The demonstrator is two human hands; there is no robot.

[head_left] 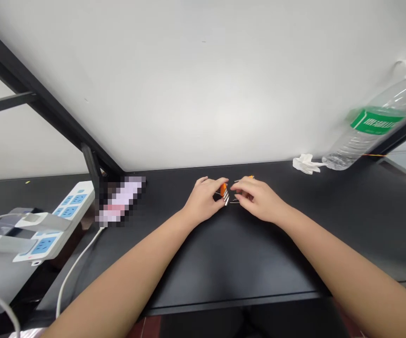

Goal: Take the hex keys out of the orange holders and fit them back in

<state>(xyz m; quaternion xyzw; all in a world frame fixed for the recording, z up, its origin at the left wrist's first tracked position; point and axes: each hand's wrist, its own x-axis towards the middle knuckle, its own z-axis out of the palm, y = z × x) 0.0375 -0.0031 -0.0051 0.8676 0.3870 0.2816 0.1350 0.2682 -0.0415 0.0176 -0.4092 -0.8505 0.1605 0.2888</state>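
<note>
Both my hands rest on a black table [245,253] close to the white wall. My left hand [204,199] pinches a small orange binder clip [224,190] with silver wire handles between thumb and fingers. My right hand [257,199] is closed too, its fingertips meeting the same clip from the right and touching its wire handles. A second orange clip [249,178] lies on the table just behind my right hand, partly hidden by it.
A clear plastic water bottle with a green label [371,129] stands at the back right, a crumpled white tissue [304,163] beside it. At the left lie a white power strip with blue sockets [57,218], its white cable [74,267], and a black frame post [92,164].
</note>
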